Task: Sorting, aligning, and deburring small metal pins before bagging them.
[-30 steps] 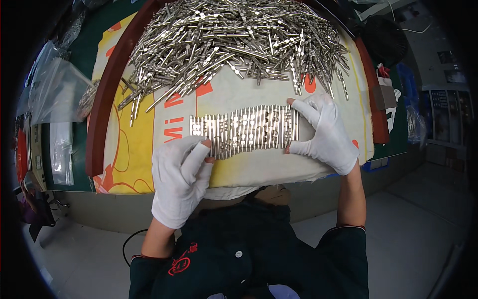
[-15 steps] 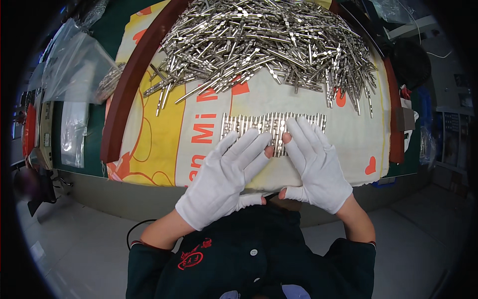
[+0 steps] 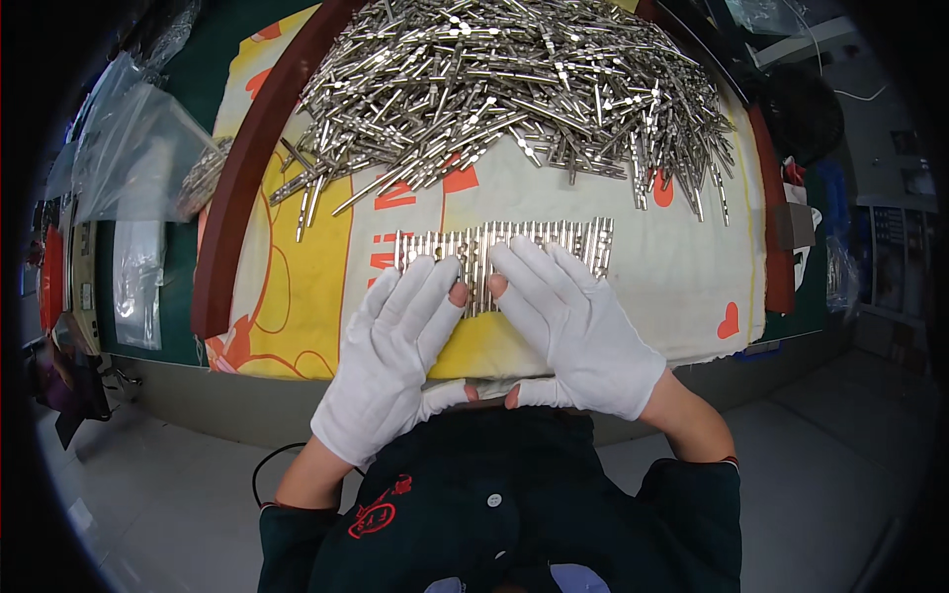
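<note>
- A neat row of metal pins (image 3: 504,259) lies side by side at frame centre on a printed cloth (image 3: 297,296)
- Left hand (image 3: 395,356) and right hand (image 3: 578,331), white-gloved, lie flat on its lower edge, fingers spread wide, holding nothing
- Loose pin heap (image 3: 514,89) fills the upper frame
- Uneven pressing could likely roll pins out of line

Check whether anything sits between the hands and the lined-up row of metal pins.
Nothing visible does. The left hand and right hand both lie flat, fingers spread, with fingertips directly on the row of pins. The loose pile lies farther back on the cloth, apart from the row.
</note>
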`<state>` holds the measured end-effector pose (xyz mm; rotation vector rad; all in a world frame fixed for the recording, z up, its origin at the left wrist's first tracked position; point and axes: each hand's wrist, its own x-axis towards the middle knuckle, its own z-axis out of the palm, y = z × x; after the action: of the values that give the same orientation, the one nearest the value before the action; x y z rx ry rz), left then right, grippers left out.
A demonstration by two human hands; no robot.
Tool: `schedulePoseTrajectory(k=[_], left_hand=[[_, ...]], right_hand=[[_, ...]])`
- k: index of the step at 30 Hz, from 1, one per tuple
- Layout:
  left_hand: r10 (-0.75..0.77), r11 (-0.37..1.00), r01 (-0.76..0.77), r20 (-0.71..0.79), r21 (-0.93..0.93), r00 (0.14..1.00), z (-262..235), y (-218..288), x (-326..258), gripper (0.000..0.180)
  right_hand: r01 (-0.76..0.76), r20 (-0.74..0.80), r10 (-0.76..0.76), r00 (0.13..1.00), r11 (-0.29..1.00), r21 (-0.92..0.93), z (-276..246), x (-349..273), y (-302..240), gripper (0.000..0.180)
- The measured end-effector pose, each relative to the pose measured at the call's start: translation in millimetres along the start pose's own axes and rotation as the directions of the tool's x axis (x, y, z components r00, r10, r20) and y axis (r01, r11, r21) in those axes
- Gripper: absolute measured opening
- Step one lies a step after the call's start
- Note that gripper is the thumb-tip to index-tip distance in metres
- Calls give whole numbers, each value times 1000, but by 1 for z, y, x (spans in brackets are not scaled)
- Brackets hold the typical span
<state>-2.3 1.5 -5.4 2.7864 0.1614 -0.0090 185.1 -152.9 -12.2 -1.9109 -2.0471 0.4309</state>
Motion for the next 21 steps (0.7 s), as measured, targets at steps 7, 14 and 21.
schedulePoseTrajectory(k=[7, 14, 21], left_hand=[[-49, 997, 23, -358, -75, 932, 6, -10, -14, 63], [-290, 957, 255, -461, -139, 839, 18, -24, -20, 40], [-255, 966, 244, -498, -88, 829, 22, -25, -22, 40]], right_hand=[[-238, -452, 166, 876, 965, -106, -6, -44, 28, 59], [-357, -296, 348, 890, 934, 24, -20, -29, 44, 92], [-323, -249, 320, 914, 946, 33, -25, -22, 46, 82]])
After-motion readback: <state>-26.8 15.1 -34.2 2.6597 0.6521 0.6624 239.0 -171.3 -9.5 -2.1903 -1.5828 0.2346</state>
